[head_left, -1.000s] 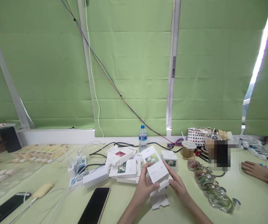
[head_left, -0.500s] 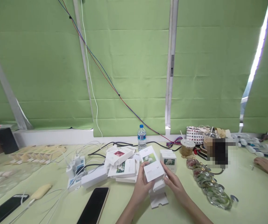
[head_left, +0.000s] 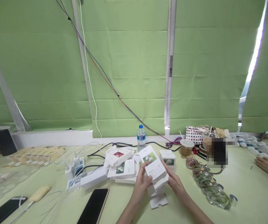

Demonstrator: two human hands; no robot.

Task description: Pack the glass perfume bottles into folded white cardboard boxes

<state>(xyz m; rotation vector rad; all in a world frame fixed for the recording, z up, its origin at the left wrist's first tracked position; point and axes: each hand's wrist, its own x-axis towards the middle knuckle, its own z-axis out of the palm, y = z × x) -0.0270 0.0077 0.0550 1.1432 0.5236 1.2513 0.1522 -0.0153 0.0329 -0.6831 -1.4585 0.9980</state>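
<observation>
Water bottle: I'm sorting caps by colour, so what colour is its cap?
The cap is blue; it shows in the head view.

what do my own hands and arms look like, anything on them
The left hand and right hand are bare, without gloves. No sleeve, watch or bracelet shows on the left forearm or right forearm; the nails are too small to make out.

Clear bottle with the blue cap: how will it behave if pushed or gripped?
Likely to tip if pushed near the cap: the bottle stands upright, tall and narrow. Its round body would probably roll once down. Its clear walls look like thin plastic, so a firm squeeze may dent it.
</observation>
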